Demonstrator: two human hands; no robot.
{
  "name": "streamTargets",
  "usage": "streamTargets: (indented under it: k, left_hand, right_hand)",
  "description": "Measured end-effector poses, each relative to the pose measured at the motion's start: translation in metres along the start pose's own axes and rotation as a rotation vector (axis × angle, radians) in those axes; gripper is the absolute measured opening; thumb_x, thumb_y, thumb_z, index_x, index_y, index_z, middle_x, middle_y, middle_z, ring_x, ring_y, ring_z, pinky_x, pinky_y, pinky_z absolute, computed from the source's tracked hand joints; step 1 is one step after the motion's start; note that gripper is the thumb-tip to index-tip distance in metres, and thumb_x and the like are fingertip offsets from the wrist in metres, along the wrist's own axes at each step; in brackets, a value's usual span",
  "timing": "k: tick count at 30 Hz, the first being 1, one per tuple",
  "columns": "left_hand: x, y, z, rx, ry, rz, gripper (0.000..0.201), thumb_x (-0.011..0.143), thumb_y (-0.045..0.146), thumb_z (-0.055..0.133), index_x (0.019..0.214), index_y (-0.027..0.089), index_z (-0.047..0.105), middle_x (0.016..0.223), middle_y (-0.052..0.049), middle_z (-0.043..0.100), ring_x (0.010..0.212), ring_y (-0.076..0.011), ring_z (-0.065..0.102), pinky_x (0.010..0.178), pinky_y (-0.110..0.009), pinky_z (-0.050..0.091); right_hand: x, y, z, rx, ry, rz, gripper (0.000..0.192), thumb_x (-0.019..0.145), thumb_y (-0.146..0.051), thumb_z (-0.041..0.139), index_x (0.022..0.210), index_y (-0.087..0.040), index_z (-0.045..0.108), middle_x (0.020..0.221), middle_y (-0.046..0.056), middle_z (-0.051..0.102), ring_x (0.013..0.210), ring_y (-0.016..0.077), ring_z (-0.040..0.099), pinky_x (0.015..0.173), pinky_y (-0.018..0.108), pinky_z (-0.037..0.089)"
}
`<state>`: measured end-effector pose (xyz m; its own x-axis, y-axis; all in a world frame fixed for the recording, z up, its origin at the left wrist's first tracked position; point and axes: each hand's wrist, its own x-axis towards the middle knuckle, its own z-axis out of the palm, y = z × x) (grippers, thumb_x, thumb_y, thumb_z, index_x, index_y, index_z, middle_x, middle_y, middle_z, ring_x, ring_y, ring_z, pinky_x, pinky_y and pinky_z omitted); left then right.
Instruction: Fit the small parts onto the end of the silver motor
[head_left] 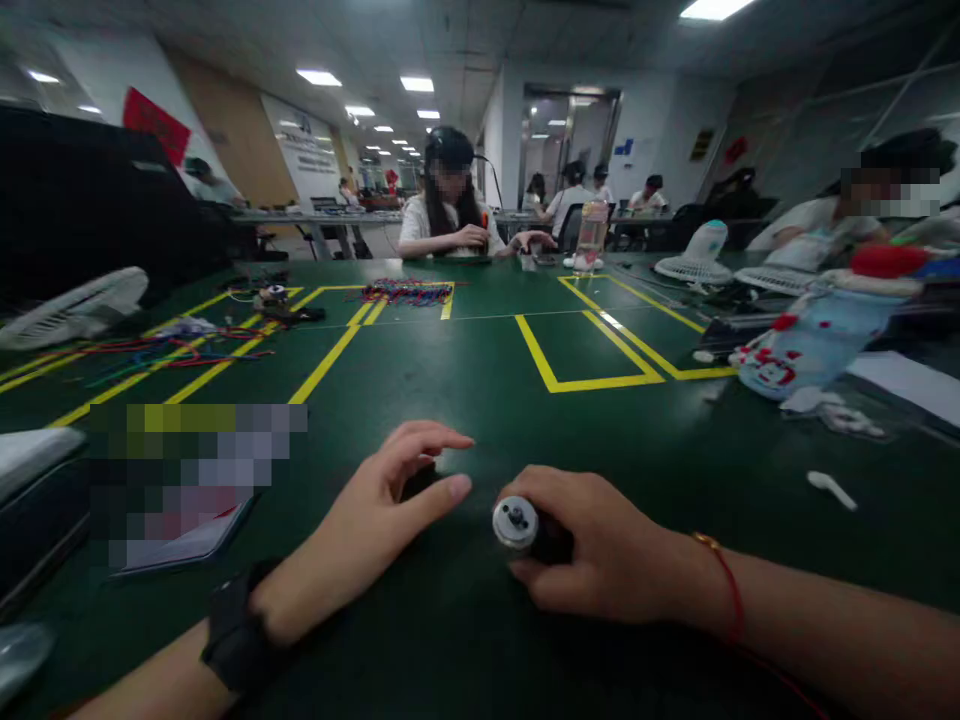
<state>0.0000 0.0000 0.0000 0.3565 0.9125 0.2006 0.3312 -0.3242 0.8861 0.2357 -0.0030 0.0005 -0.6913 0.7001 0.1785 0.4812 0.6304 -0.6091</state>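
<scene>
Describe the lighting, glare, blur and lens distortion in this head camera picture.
Head view: ceiling panel lights glare white while the green table stays dim; wide-lens bowing bends the room edges; the right hand and its small motor are fairly sharp, the left hand slightly soft; pixelated blocks hide part of the table.

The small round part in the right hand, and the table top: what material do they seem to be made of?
Small round part: probably metal, its silvery face shining, with a dark body gripped by the right hand. Table top: apparently a matte green mat, soft glare, yellow lines.
</scene>
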Motion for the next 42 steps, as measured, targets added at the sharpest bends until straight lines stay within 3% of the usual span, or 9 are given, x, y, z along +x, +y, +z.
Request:
streamTargets:
  k: [8, 13, 21, 25, 29, 32, 36, 39, 42]
  left_hand:
    - [0.002, 0.021, 0.017, 0.021, -0.104, 0.010, 0.009, 0.085, 0.033, 0.066, 0.091, 0.033, 0.073, 0.121, 0.000, 0.052, 0.120, -0.0252, 0.046, 0.104, -0.040, 0.032]
    - [0.002, 0.022, 0.006, -0.100, -0.046, 0.025, 0.010, 0.086, 0.029, 0.064, 0.089, 0.031, 0.074, 0.115, 0.000, 0.055, 0.113, -0.0223, 0.051, 0.098, -0.036, 0.037]
    - [0.003, 0.001, -0.014, 0.284, -0.372, 0.096, 0.010, 0.083, 0.030, 0.069, 0.091, 0.033, 0.076, 0.119, -0.001, 0.055, 0.114, -0.0237, 0.048, 0.100, -0.039, 0.036]
    - [0.003, -0.002, -0.010, 0.403, -0.402, 0.134, 0.013, 0.084, 0.035, 0.068, 0.094, 0.037, 0.075, 0.120, 0.000, 0.056, 0.114, -0.0236, 0.047, 0.099, -0.038, 0.036]
    - [0.003, -0.003, -0.011, 0.386, -0.404, 0.121, 0.016, 0.084, 0.034, 0.068, 0.098, 0.038, 0.074, 0.120, 0.001, 0.057, 0.115, -0.0239, 0.048, 0.099, -0.038, 0.036]
    - [0.004, -0.004, -0.015, 0.240, -0.321, 0.053, 0.017, 0.088, 0.032, 0.062, 0.101, 0.034, 0.073, 0.116, -0.001, 0.060, 0.110, -0.0227, 0.053, 0.096, -0.035, 0.039]
    - [0.007, -0.013, -0.018, -0.017, 0.003, -0.154, 0.018, 0.091, 0.035, 0.057, 0.097, 0.027, 0.072, 0.102, -0.003, 0.067, 0.097, -0.0210, 0.060, 0.088, -0.033, 0.042]
    - [0.010, -0.022, -0.017, -0.378, 0.215, -0.268, 0.016, 0.086, 0.033, 0.065, 0.094, 0.021, 0.072, 0.094, -0.004, 0.069, 0.090, -0.0186, 0.061, 0.084, -0.029, 0.045]
    - [0.012, -0.026, -0.017, -0.586, 0.278, -0.275, 0.015, 0.083, 0.029, 0.069, 0.091, 0.017, 0.072, 0.089, -0.004, 0.067, 0.085, -0.0152, 0.060, 0.081, -0.024, 0.046]
  right_hand:
    - [0.003, -0.003, 0.000, -0.023, -0.001, -0.036, 0.024, 0.073, -0.025, 0.063, 0.095, -0.019, 0.055, 0.085, -0.002, 0.056, 0.068, 0.0110, 0.048, 0.059, 0.023, 0.034]
    - [0.001, -0.002, 0.000, 0.001, -0.003, -0.032, 0.027, 0.073, -0.025, 0.065, 0.098, -0.020, 0.056, 0.090, -0.002, 0.058, 0.071, 0.0109, 0.049, 0.061, 0.023, 0.036]
    - [-0.001, -0.001, -0.002, 0.016, -0.014, -0.014, 0.030, 0.071, -0.023, 0.065, 0.100, -0.019, 0.058, 0.091, 0.000, 0.059, 0.073, 0.0123, 0.050, 0.063, 0.024, 0.038]
    - [0.000, -0.001, -0.003, 0.016, -0.020, -0.013, 0.030, 0.071, -0.022, 0.064, 0.101, -0.019, 0.058, 0.092, 0.000, 0.059, 0.074, 0.0126, 0.050, 0.064, 0.024, 0.038]
    - [0.000, -0.001, -0.003, 0.012, -0.027, 0.000, 0.031, 0.072, -0.024, 0.064, 0.101, -0.019, 0.058, 0.092, 0.000, 0.059, 0.073, 0.0130, 0.050, 0.063, 0.025, 0.038]
    - [0.000, -0.002, -0.003, 0.023, -0.022, -0.007, 0.031, 0.072, -0.023, 0.064, 0.102, -0.020, 0.058, 0.093, 0.000, 0.059, 0.074, 0.0129, 0.050, 0.064, 0.025, 0.039]
    - [-0.001, -0.002, -0.003, 0.029, -0.027, -0.005, 0.031, 0.072, -0.023, 0.064, 0.102, -0.020, 0.057, 0.094, 0.001, 0.059, 0.076, 0.0132, 0.051, 0.065, 0.025, 0.039]
    - [-0.001, -0.002, -0.004, 0.029, -0.026, -0.003, 0.031, 0.073, -0.024, 0.064, 0.103, -0.019, 0.057, 0.095, 0.001, 0.060, 0.077, 0.0133, 0.051, 0.065, 0.025, 0.039]
    - [-0.002, -0.002, -0.004, 0.033, -0.025, -0.008, 0.031, 0.073, -0.023, 0.064, 0.103, -0.019, 0.057, 0.095, 0.001, 0.060, 0.077, 0.0133, 0.051, 0.065, 0.025, 0.040]
